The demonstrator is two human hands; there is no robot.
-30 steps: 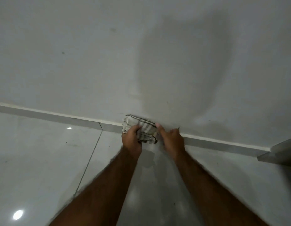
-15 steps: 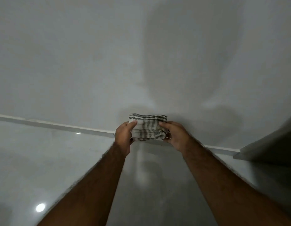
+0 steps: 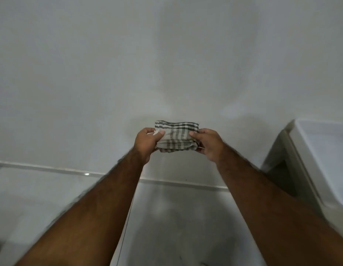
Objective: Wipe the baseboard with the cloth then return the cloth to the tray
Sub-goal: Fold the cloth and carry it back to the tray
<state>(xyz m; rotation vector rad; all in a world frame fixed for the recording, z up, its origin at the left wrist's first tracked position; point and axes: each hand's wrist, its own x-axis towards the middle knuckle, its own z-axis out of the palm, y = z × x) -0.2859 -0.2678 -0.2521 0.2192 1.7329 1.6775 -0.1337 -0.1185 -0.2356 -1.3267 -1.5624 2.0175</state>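
Pale grey wall (image 3: 90,73) fills most of what I see, meeting glossy floor tiles (image 3: 32,198) along the white baseboard (image 3: 51,168) that runs low across the head view. I hold the folded checked cloth (image 3: 176,136) up in front of the wall, well above the baseboard and touching neither. My left hand (image 3: 145,143) is closed on its left end, thumb on top, and my right hand (image 3: 207,144) is closed on its right end the same way. I judge that gripping both ends keeps the folds stacked so the cloth travels as one neat pad rather than falling open. At the right edge stands a white tray (image 3: 320,150) on a pale stand (image 3: 278,150), near my right forearm. With the cloth lifted clear, I take the wiping as done; the carry to the tray is what remains.
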